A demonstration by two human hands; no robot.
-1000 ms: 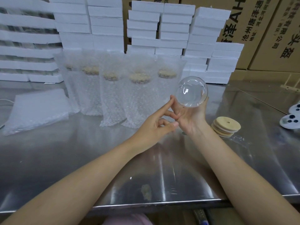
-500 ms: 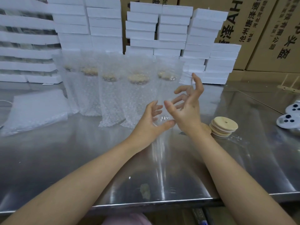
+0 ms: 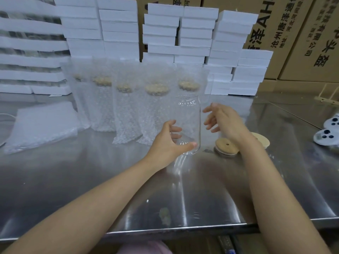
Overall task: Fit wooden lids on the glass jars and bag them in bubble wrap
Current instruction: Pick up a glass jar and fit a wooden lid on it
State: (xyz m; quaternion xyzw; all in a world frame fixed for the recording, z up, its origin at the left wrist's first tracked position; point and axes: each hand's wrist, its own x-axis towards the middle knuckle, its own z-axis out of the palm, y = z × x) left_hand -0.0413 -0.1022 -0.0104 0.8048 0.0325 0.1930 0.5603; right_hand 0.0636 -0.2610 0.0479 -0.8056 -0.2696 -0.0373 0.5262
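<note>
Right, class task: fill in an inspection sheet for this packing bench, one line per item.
Surface: steel table, shiny, one smudge near front edge.
Job's things: glass jar upright, lidless; wooden lids stacked beside it; five bagged jars standing behind; flat bubble bags left.
Clutter: white spotted pieces far right.
Fingers: left hand grips jar's base; right hand open beside it.
Cables: nothing plainly seen.
Surroundings: foam blocks, cardboard boxes behind.
</note>
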